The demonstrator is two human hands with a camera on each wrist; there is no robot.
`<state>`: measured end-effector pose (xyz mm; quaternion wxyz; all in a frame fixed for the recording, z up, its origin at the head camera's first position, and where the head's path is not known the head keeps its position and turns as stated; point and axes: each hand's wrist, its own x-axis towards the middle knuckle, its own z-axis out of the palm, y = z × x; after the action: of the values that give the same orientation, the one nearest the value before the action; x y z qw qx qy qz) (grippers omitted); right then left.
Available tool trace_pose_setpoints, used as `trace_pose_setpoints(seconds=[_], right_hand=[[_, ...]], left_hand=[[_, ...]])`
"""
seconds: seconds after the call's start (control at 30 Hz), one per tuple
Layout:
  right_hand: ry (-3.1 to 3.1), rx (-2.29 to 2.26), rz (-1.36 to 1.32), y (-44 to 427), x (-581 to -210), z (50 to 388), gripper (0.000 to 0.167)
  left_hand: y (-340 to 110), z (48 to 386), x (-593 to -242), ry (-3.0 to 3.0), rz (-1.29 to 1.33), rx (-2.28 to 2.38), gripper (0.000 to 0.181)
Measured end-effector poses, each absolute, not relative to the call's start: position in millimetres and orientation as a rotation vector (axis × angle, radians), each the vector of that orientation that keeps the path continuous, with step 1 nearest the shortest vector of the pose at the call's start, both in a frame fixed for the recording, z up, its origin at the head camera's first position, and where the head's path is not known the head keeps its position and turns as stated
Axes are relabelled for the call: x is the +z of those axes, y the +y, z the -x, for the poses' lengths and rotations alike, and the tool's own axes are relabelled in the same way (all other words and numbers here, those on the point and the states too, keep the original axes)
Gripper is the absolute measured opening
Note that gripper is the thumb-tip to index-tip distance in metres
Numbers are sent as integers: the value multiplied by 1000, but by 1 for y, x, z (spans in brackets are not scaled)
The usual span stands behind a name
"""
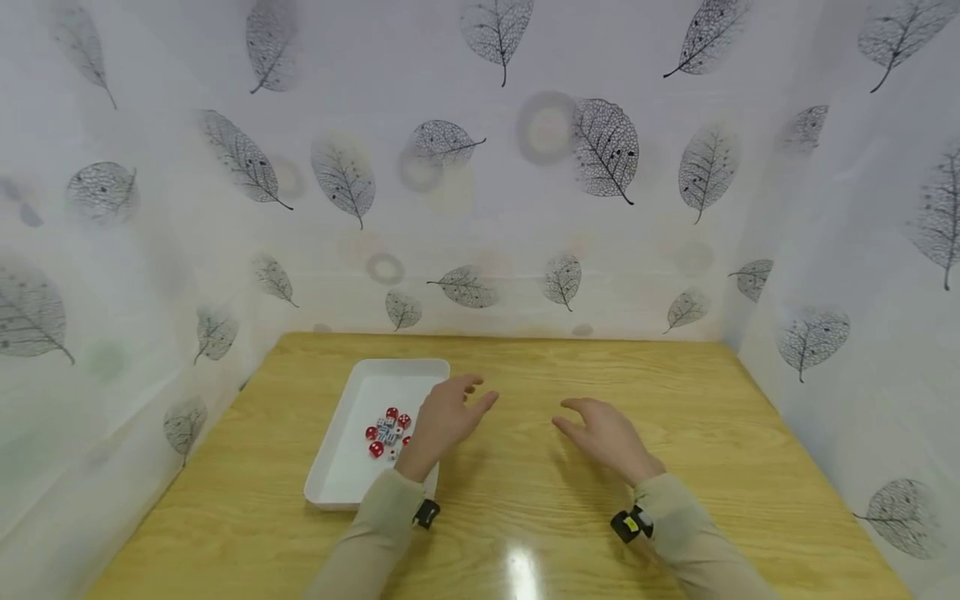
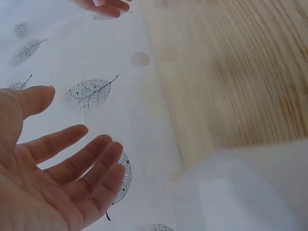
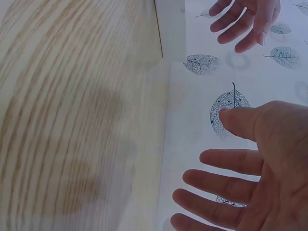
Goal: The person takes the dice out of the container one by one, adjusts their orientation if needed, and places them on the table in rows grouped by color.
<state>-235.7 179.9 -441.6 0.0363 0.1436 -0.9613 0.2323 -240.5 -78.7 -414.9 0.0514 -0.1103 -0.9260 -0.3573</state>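
Observation:
My left hand (image 1: 447, 417) hovers over the right side of a white rectangular tray (image 1: 337, 450), its fingers relaxed and holding nothing. Inside the tray lies a cluster of small dice, several red dice (image 1: 377, 450) around several white dice (image 1: 386, 432); my left hand and forearm cover part of the tray's right wall. To the right, above the bare wood, my right hand (image 1: 607, 437) is held with fingers extended and nothing in it. Both palms face each other across a gap. In the left wrist view the left hand (image 2: 67, 178) has loosely spread fingers; the right hand (image 3: 250, 168) looks alike in its own view.
The wooden table (image 1: 517, 467) carries the tray on its left half. A pale leaf-printed curtain (image 1: 510, 208) surrounds the table at the back and both sides. Each wrist bears a small black camera; the right one (image 1: 630, 525) has a yellow mark.

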Motion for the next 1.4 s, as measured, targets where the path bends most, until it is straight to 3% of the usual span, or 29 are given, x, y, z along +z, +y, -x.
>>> trace_pose_setpoints(seconds=[0.27,0.53,1.4], right_hand=[[-2946,749,-450,175,-440,238,43],[-2964,806,-483,167,-439,241,39],[-2952,792,-641,145,-444,248,32]], left_hand=[[-93,243,-413,-2800,339,-1062,38],[-121,242,-411,-2759,345,-1129,16],[-211,244,-414,-2894,259,-990,23]])
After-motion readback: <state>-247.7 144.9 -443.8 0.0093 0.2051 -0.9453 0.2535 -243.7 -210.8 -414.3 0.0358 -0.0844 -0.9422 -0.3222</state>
